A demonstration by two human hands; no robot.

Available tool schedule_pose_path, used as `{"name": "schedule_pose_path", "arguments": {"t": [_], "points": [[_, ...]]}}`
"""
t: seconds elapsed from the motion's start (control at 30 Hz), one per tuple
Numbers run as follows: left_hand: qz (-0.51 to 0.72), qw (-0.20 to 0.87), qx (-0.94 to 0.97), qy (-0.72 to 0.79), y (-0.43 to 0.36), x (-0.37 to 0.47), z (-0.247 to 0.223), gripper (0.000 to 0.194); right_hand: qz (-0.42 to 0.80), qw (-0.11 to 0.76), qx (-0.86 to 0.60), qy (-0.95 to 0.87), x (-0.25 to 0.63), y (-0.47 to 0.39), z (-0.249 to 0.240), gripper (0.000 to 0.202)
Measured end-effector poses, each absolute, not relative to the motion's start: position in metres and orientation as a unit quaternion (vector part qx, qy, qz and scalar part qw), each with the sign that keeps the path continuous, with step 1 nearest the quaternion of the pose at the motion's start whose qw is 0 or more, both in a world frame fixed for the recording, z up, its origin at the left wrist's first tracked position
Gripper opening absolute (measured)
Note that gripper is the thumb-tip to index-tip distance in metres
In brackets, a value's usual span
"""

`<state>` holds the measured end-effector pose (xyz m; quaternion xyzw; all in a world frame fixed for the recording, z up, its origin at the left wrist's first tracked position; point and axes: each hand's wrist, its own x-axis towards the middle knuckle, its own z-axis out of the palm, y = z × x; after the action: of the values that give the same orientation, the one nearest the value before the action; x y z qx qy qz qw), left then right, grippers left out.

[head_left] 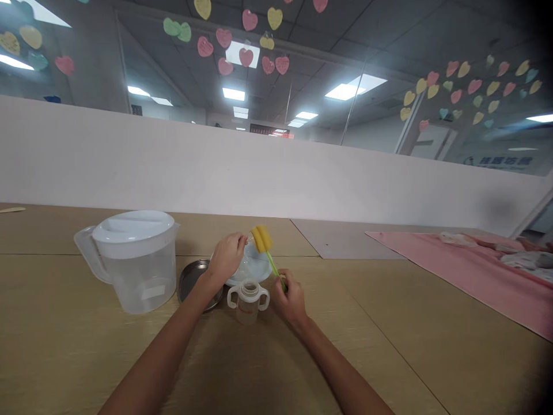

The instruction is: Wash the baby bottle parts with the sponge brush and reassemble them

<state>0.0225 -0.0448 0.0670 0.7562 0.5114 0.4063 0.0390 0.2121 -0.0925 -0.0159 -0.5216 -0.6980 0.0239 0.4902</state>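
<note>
My right hand [291, 297] is closed round the green handle of a bottle brush [261, 238], whose yellow sponge head points up and to the left. Close to that sponge, my left hand [228, 255] is pinched shut; a small clear edge shows at its fingertips, too indistinct to name. Below both hands is a pale bowl [259, 270], partly hidden by the left hand. In front of it a clear baby bottle [247, 305] with two white handles stands upright, its mouth uncovered. A round metal dish [186, 283] lies partly behind my left forearm.
A large clear pitcher [140, 271] with a white lid stands on the left of the wooden table [367, 346]. Pink cloth [458, 271] with plastic-looking bundles covers the right side, beside a grey mat [345, 239]. A low white wall [259, 173] runs along the back.
</note>
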Motion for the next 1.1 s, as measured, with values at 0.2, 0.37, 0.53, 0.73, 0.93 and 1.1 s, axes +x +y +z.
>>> {"name": "schedule_pose_path", "arguments": {"t": [0.2, 0.37, 0.53, 0.73, 0.93, 1.1], "points": [[0.441, 0.043, 0.746, 0.497, -0.044, 0.021, 0.067, 0.022, -0.018, 0.502, -0.51, -0.698, 0.212, -0.095, -0.017, 0.027], [0.396, 0.034, 0.756, 0.52, -0.046, 0.009, 0.076, 0.019, -0.053, 0.443, -0.543, -0.711, 0.214, -0.089, -0.02, 0.031], [0.247, 0.015, 0.744, 0.621, -0.046, -0.026, 0.086, 0.021, -0.067, 0.458, -0.572, -0.678, 0.22, -0.083, -0.018, 0.036], [0.08, 0.041, 0.727, 0.681, -0.032, -0.053, 0.062, 0.009, -0.068, 0.433, -0.554, -0.708, 0.217, -0.086, -0.02, 0.034], [0.066, 0.033, 0.726, 0.684, -0.024, -0.051, 0.045, 0.011, -0.061, 0.421, -0.573, -0.7, 0.217, -0.086, -0.02, 0.033], [0.129, 0.016, 0.78, 0.612, -0.018, -0.026, 0.038, 0.038, -0.06, 0.423, -0.575, -0.698, 0.217, -0.085, -0.02, 0.033]]}}
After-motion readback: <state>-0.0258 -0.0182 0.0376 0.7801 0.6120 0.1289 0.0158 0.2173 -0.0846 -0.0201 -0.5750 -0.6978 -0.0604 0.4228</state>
